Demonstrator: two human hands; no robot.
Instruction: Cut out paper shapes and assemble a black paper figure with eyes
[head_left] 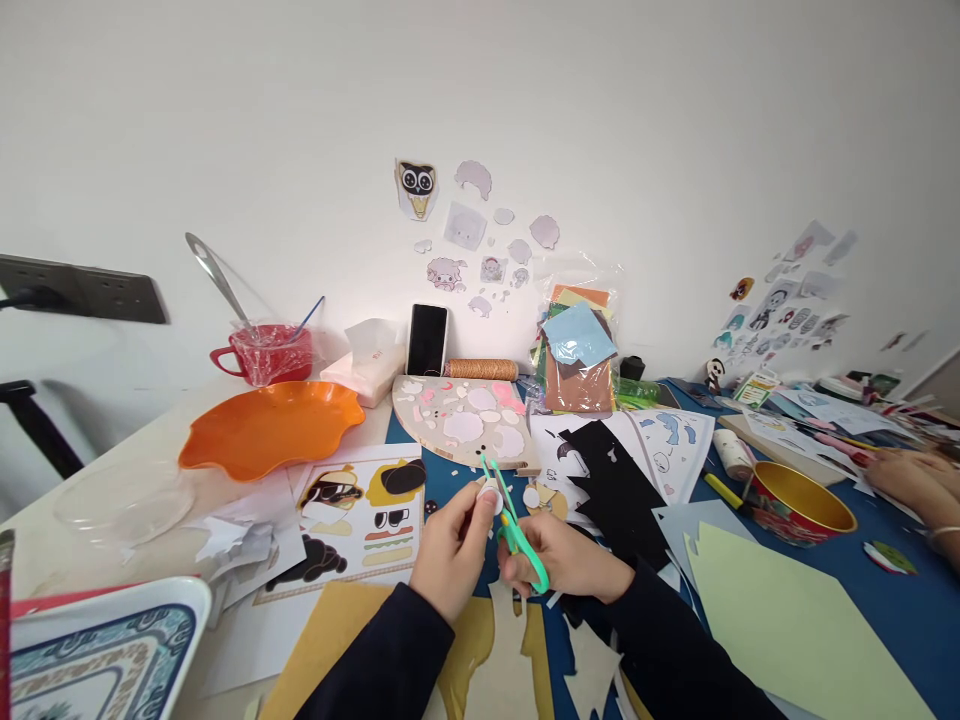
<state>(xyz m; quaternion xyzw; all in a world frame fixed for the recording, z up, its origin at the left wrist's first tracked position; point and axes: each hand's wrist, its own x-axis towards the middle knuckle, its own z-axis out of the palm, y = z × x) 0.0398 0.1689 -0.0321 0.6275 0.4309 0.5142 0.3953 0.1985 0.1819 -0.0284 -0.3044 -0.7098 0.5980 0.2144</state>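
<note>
Between the fingertips of my left hand (454, 550) is a small white paper piece (489, 496). My right hand (559, 556) grips green-handled scissors (525, 550), their blades pointing away from me and close beside the white piece. Whether the blades touch the paper I cannot tell. Beyond the blades lies a grey fan-shaped board (420, 412) with pink and pale cut-outs on it. Under my wrists are cut-up beige scraps (510, 625) and a mustard-yellow sheet (330, 630).
An orange wavy dish (274, 425), a red mug (274, 352) and a patterned tray (180, 640) stand left. Right are black paper (619, 490), a pale green sheet (795, 610) and a gold-lined tin (802, 500). Another person's hands (911, 480) work at the far right.
</note>
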